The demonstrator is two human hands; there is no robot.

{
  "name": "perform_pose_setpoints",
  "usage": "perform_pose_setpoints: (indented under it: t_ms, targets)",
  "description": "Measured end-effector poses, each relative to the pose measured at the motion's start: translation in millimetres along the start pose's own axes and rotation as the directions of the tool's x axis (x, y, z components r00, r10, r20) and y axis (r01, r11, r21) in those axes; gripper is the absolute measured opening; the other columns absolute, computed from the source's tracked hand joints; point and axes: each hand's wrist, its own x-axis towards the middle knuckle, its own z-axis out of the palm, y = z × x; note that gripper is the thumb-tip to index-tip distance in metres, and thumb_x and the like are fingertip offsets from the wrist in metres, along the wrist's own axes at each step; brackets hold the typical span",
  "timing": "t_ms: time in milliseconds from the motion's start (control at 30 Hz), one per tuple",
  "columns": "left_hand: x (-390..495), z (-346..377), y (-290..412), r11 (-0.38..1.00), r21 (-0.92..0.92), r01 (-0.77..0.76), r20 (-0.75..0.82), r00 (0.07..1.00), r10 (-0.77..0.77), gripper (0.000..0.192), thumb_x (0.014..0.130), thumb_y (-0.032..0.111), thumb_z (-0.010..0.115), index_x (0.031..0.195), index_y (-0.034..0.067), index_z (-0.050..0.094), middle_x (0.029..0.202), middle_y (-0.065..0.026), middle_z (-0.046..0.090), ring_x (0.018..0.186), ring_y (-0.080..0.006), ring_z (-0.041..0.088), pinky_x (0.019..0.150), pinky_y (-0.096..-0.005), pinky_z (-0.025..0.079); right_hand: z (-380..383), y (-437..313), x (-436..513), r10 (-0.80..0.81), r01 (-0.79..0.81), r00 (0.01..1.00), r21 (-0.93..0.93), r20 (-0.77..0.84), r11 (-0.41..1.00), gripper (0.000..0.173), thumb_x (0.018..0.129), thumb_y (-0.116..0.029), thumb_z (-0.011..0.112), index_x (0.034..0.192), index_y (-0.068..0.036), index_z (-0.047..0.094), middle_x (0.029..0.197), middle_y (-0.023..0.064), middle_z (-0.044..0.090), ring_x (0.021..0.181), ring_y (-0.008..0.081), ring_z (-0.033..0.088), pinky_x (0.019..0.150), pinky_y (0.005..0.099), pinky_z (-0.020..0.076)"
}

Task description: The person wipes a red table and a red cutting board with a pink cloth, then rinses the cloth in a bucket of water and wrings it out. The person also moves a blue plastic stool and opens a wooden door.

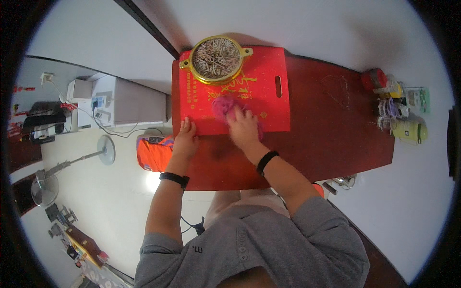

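My right hand (243,124) grips a crumpled pink cloth (224,107) and presses it on a flat red paper bag (275,120) with gold lettering and an oval handle slot. The hand is slightly blurred. At the bag's near left corner rests my left hand (186,134), fingers spread a little and holding nothing. Toward the back of the bag stands a round gold-coloured pot (217,60) with two side handles, filled with many burnt stubs that look like incense ends. The bag lies on a dark red wooden table (317,136).
Jars and a yellow-green bottle (408,130) stand at the table's right end, beside a red-lidded container (374,79). A thin string loop (336,91) lies nearer the middle. Left of the table are an orange bag (154,154), a white cabinet (135,102) and a standing fan (45,185).
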Motion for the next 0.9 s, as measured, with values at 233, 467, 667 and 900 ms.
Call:
perform_pose_setpoints:
  t_ms: [233,467,667,900]
  targets:
    - [1.5,-2.0,-11.5,0.996,0.033,-0.079,0.039,0.996,0.077,0.06,0.087,0.016,0.059,0.144,0.006,0.042,0.158,-0.0206,0.024,0.145,-0.0372,0.028,0.111,-0.0434,0.04,-17.1,13.3,-31.4,0.024,-0.026,0.994,0.018,0.11,0.999,0.036,0.091,-0.017,0.054,0.126,-0.015,0.06,0.133,0.0126,0.051,0.112,0.0395,0.053,0.087,0.0542,0.0488]
    - [2.2,-2.0,-15.2,0.991,0.058,-0.119,0.068,0.991,0.115,0.061,0.089,0.015,0.057,0.146,0.005,0.037,0.159,-0.0216,0.02,0.145,-0.0395,0.026,0.112,-0.0435,0.039,-25.3,54.6,-34.4,0.519,-0.524,0.851,-0.064,-0.076,0.849,0.04,0.091,-0.023,0.057,0.13,-0.014,0.057,0.136,0.0145,0.047,0.111,0.0416,0.053,0.086,0.0562,0.0493]
    - [3.4,-9.1,-9.0,0.994,0.087,-0.07,0.143,0.988,0.057,0.064,0.086,0.014,0.055,0.148,0.007,0.038,0.16,-0.019,0.02,0.147,-0.0354,0.025,0.115,-0.0409,0.035,9.0,-20.4,-41.4,0.421,-0.414,0.906,-0.112,0.047,0.903,0.046,0.085,-0.03,0.064,0.13,-0.019,0.059,0.142,0.012,0.044,0.111,0.0404,0.052,0.087,0.0539,0.0477]
    - [10.1,-10.3,-14.0,1.0,0.01,-0.019,0.191,0.981,0.017,0.068,0.081,0.008,0.053,0.148,0.012,0.041,0.161,-0.0166,0.019,0.148,-0.0316,0.024,0.114,-0.0407,0.035,15.2,-76.4,-40.4,0.056,-0.058,0.998,0.213,0.015,0.975,0.046,0.081,-0.022,0.066,0.126,-0.017,0.062,0.14,0.0138,0.047,0.114,0.0422,0.052,0.093,0.0539,0.0462]
